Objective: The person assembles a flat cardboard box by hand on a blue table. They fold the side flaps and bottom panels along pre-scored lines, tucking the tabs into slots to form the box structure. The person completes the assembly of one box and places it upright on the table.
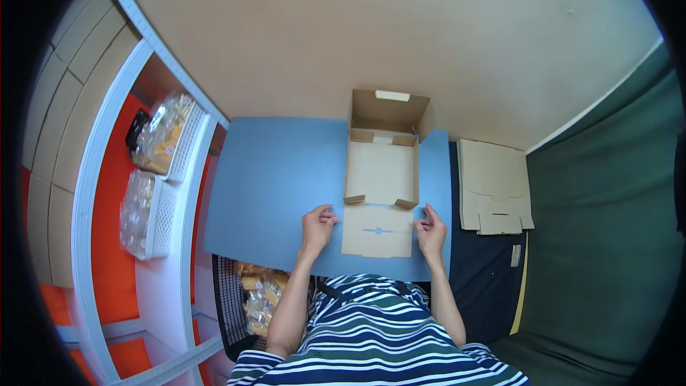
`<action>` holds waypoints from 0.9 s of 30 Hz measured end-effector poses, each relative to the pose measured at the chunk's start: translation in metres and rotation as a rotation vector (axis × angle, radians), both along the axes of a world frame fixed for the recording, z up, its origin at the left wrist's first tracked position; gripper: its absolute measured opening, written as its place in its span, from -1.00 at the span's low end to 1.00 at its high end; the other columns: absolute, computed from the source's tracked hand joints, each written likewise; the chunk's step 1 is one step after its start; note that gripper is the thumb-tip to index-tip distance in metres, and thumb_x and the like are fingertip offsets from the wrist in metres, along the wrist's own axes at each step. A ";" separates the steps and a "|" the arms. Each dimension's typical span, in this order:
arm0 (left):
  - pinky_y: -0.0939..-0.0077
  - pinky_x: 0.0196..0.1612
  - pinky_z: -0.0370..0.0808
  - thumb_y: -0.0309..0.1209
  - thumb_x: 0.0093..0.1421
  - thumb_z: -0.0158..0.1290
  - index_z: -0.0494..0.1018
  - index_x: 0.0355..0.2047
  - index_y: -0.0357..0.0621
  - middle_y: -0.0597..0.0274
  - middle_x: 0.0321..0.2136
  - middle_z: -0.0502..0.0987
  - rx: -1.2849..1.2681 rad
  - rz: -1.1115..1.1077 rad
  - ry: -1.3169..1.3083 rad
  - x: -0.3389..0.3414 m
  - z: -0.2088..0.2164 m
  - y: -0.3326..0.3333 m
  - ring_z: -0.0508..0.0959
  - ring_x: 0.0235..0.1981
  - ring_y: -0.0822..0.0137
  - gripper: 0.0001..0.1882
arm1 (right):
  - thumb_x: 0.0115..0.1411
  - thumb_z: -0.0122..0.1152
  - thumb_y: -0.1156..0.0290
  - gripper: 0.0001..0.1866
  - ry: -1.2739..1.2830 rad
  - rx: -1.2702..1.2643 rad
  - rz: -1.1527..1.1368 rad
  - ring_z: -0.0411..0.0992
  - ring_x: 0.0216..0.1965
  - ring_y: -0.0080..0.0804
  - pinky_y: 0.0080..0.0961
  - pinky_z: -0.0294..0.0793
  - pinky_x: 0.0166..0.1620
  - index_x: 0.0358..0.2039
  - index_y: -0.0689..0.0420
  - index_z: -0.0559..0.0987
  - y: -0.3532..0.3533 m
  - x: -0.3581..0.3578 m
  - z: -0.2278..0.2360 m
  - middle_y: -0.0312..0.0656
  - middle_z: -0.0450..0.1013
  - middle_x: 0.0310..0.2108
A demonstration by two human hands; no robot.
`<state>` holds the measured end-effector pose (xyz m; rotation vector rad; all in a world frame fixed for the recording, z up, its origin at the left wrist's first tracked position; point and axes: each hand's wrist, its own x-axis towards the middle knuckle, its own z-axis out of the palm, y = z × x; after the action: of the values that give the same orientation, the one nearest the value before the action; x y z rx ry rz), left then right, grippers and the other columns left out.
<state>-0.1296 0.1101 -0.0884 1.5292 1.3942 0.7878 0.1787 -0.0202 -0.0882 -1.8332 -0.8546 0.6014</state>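
A partly folded cardboard box stands on the blue table. Its far panel is raised, with a white strip at the top edge. Small corner tabs fold inward around the base. Toward me the front flap lies flat, cut with a slot and a round hole. My left hand hovers just left of this flap, fingers loosely bent and apart, holding nothing. Beside the flap's right edge is my right hand, index finger stretched out and the others bent, also without anything in it. Whether either hand touches the cardboard I cannot tell.
Flat cardboard blanks lie stacked on a dark surface at right. A black mesh basket with packaged goods sits below the table's left front. White baskets of clear bags stand on the left shelf. A dark green curtain hangs at right.
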 end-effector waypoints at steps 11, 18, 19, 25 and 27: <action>0.55 -0.39 0.51 -0.40 0.41 0.29 0.65 -0.18 -0.29 0.26 -0.51 0.66 0.088 0.724 0.328 -0.189 -0.007 -0.161 0.59 -0.47 0.51 -0.83 | 0.25 0.52 0.49 -0.51 -0.217 -0.216 0.010 0.66 -0.29 -0.35 -0.47 0.69 -0.11 0.17 0.34 0.63 -0.094 -0.037 0.020 0.03 0.67 -0.15; 0.27 -0.18 0.63 -0.34 0.26 0.40 0.60 0.01 -0.27 -0.02 -0.15 0.65 0.094 0.271 0.148 -0.062 0.014 -0.131 0.68 -0.23 0.14 -0.61 | 0.21 0.59 0.30 -0.17 -0.233 -0.340 -0.016 0.52 -0.34 -0.32 -0.37 0.65 -0.25 0.36 0.19 0.30 -0.056 -0.054 0.015 0.04 0.45 -0.12; 0.19 -0.03 0.62 -0.28 0.21 0.44 0.48 0.20 -0.28 -0.14 0.11 0.52 -0.059 0.172 0.178 -0.038 0.028 -0.124 0.64 -0.06 0.07 -0.37 | 0.20 0.59 0.27 -0.15 -0.152 -0.378 -0.043 0.52 -0.25 -0.28 -0.34 0.63 -0.22 0.38 0.18 0.29 -0.051 -0.050 0.007 0.03 0.46 -0.17; 0.09 0.07 0.62 -0.10 0.24 0.45 0.18 0.39 -0.29 -0.33 0.10 0.44 -0.057 0.119 0.267 0.046 0.001 -0.107 0.64 -0.07 -0.07 -0.08 | 0.26 0.57 0.27 -0.16 0.254 -0.439 -0.062 0.55 -0.34 -0.42 -0.49 0.48 -0.33 0.42 0.08 0.26 -0.032 -0.038 0.026 -0.19 0.55 -0.34; 0.19 -0.02 0.66 -0.11 0.29 0.41 0.24 0.34 -0.29 -0.25 0.05 0.52 -0.430 0.101 -0.022 0.035 0.044 -0.088 0.68 -0.14 0.02 -0.17 | 0.27 0.56 0.29 -0.16 0.375 -0.361 -0.048 0.57 -0.28 -0.41 -0.47 0.49 -0.25 0.42 0.11 0.25 -0.032 -0.026 0.025 -0.13 0.59 -0.26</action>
<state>-0.0943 0.0223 -0.0445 1.1216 1.5172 0.5173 0.1527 -0.0519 -0.0637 -1.9627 -0.4695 1.0840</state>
